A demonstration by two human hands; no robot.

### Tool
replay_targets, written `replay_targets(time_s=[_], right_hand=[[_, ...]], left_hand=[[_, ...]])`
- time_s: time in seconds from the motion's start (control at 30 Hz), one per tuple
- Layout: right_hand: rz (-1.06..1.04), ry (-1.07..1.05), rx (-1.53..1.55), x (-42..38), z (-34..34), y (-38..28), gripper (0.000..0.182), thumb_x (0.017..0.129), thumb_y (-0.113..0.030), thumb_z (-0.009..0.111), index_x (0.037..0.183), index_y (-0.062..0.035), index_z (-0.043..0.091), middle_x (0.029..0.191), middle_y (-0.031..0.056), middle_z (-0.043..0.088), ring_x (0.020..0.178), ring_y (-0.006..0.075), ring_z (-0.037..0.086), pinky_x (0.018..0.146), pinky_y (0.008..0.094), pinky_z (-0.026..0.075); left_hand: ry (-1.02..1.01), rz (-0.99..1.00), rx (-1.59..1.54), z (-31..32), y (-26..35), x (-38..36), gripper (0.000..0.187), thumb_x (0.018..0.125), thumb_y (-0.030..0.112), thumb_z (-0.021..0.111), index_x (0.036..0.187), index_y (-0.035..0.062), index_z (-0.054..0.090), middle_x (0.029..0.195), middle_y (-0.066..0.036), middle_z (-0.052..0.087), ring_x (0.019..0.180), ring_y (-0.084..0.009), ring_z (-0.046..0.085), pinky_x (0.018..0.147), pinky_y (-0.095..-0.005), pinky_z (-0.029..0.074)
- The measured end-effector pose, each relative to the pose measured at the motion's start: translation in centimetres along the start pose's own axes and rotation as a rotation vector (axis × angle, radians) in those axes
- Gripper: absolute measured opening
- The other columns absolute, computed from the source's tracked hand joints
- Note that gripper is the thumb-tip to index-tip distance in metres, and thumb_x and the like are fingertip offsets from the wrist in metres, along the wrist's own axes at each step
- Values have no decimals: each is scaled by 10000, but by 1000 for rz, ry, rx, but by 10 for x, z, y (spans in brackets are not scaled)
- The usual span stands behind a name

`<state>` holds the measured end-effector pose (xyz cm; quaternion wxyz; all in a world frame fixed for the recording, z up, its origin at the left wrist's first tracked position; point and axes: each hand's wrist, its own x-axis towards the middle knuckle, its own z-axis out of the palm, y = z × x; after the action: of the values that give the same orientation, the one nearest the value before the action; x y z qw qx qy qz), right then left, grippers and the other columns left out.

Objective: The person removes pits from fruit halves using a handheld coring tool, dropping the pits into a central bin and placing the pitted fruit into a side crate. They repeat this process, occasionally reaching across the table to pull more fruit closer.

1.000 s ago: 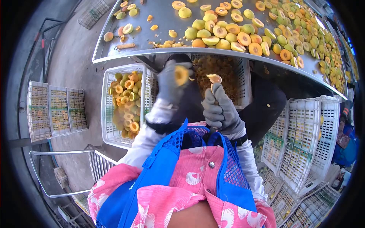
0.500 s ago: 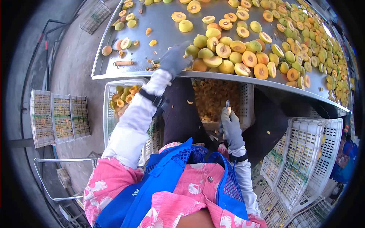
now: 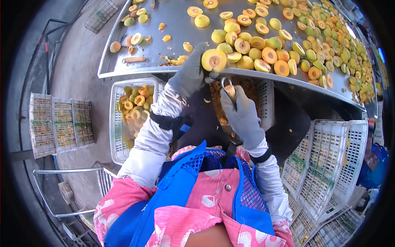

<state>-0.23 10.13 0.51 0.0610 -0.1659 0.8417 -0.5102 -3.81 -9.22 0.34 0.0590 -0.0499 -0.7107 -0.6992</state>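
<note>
My left hand (image 3: 189,75), in a grey glove, grips a halved peach (image 3: 214,60) at the table's near edge. The cut face is turned up toward me, with the brown pit at its centre. Just below and to the right, my right hand (image 3: 244,117), also gloved, is closed around the wooden handle of a loop-ended pitting tool (image 3: 230,92). Its metal loop points up toward the peach half, with a small gap between them. Many more peach halves (image 3: 269,54) lie on the metal table (image 3: 173,29), several with pits showing.
A white crate (image 3: 116,142) at my left holds hollowed peach halves. Another crate (image 3: 268,105) under the table holds scraps. A second wooden-handled tool (image 3: 134,59) lies on the table. Crates stand at right (image 3: 325,160) and far left (image 3: 55,125), near a metal-framed chair (image 3: 61,171).
My left hand has drawn back from the pile, now with a peach half in its grip. My right hand has risen toward it with the pitting tool.
</note>
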Motion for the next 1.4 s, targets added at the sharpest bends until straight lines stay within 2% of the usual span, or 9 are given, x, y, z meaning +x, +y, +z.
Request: replay_targets(time_s=[0.13,0.3,0.5,0.6,0.67,0.8,0.87,0.93,1.4], right_hand=[[-100,87,-54,-2,-3,-17,253,944,-262,601,932,-26,511,664,234,602,666,434,617,532,485,459],[-103,126,16,-16,-4,-32,237,955,-234,583,937,-14,499,688,249,603,712,451,618,539,483,458],[-116,138,75,-23,-4,-38,227,960,-210,574,937,-4,482,721,267,605,748,468,612,546,475,456],[-110,147,47,-23,0,-35,243,952,-220,586,937,-3,478,732,272,605,757,481,602,554,482,457],[-112,160,13,-25,3,-30,250,946,-224,595,934,-4,477,741,278,603,766,490,594,561,488,457],[69,18,186,-29,-5,-45,308,973,-309,550,991,-8,488,700,188,599,554,344,611,472,409,479],[324,-145,318,-30,-9,-48,331,986,-339,523,1024,-11,494,679,143,584,482,257,597,431,366,481],[321,-140,402,-27,-5,-39,374,998,-388,477,1081,-25,509,658,63,530,444,124,515,370,283,456],[783,-371,880,-26,-29,-63,334,1003,-434,454,847,-138,466,543,-64,350,378,59,309,344,240,267]], left_hand=[[-2,-98,417,26,39,-22,466,969,98,507,1371,20,285,994,-103,612,851,-104,591,674,-214,502],[139,186,399,41,19,-30,380,980,133,498,1315,5,374,983,-112,624,854,-174,607,720,-284,519],[333,-50,61,53,36,-40,361,989,102,468,1333,-7,458,1138,-161,597,948,-215,592,834,-303,492],[370,119,106,56,26,-51,437,956,46,515,1379,-27,431,1151,-160,591,957,-225,573,819,-305,486],[472,665,1079,54,25,-56,525,923,17,565,1417,-32,394,1148,-149,597,929,-234,566,816,-296,482],[347,729,1070,47,31,-57,596,885,-8,607,1430,-45,368,1155,-144,598,922,-236,565,803,-279,484],[351,389,574,56,59,-57,309,968,270,580,904,-13,687,636,-71,593,568,-114,542,566,-260,454],[401,318,399,78,62,-49,296,954,265,592,893,-9,684,633,-70,600,573,-111,553,571,-260,456],[103,-90,77,72,53,-28,339,981,277,501,932,3,695,707,-16,602,648,-53,511,597,-222,428]])
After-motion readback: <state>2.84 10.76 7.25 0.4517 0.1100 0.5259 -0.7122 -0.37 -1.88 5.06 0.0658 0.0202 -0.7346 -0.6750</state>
